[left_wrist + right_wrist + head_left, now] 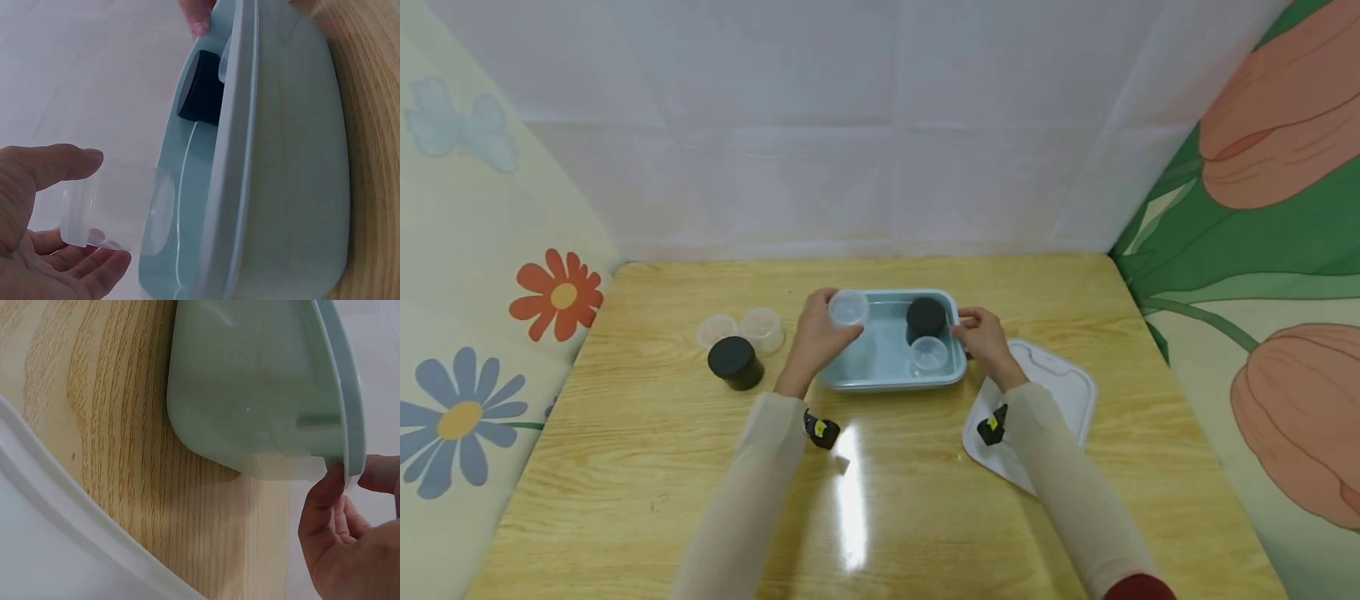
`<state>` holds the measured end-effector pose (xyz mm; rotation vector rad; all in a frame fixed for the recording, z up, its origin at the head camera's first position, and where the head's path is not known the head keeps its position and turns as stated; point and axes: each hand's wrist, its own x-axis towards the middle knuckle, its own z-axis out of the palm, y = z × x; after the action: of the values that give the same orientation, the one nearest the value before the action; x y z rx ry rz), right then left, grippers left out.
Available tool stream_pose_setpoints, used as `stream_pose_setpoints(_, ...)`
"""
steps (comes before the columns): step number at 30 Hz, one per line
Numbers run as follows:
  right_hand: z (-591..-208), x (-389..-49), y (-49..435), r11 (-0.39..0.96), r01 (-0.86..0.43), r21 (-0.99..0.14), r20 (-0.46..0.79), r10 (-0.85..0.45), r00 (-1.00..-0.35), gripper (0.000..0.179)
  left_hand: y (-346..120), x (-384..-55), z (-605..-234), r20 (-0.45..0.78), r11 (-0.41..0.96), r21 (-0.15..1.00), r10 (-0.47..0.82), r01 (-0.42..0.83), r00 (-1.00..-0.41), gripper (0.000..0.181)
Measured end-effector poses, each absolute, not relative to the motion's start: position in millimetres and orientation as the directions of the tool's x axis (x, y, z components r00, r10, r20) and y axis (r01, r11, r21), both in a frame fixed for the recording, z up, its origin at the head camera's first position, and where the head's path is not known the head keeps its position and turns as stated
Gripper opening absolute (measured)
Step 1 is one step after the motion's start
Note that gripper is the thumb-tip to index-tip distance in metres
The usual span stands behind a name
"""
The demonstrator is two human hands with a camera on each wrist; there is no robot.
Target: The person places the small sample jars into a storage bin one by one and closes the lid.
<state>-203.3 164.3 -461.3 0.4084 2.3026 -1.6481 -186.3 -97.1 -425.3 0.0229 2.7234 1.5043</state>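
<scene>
My left hand grips a clear plastic cup with a lid, thumb on one side and fingers on the other, over the left end of a light blue bin. In the left wrist view the cup lies sideways across the frame, its narrower end toward the bin's inside. My right hand pinches the bin's right rim between thumb and fingers. Inside the bin, at its right end, sit a black round container and a clear cup in front of it.
Left of the bin stand two clear cups and a black-lidded round container on the wooden table. A white lid lies to the right, partly under my right forearm. A white cloth wall rises behind the table.
</scene>
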Motion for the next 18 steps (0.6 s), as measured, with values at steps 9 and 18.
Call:
stream_pose_setpoints(9, -463, -204, 164, 0.297, 0.394, -0.87, -0.393, 0.066, -0.917, 0.043, -76, -201, -433, -0.034, 0.57, 0.822, 0.074, 0.014, -0.997, 0.068)
stream_pose_setpoints(18, -463, -204, 166, 0.296, 0.39, -0.872, -0.386, 0.075, -0.92, 0.042, -64, -210, -446, -0.018, 0.632, 0.772, 0.126, 0.066, -0.992, 0.065)
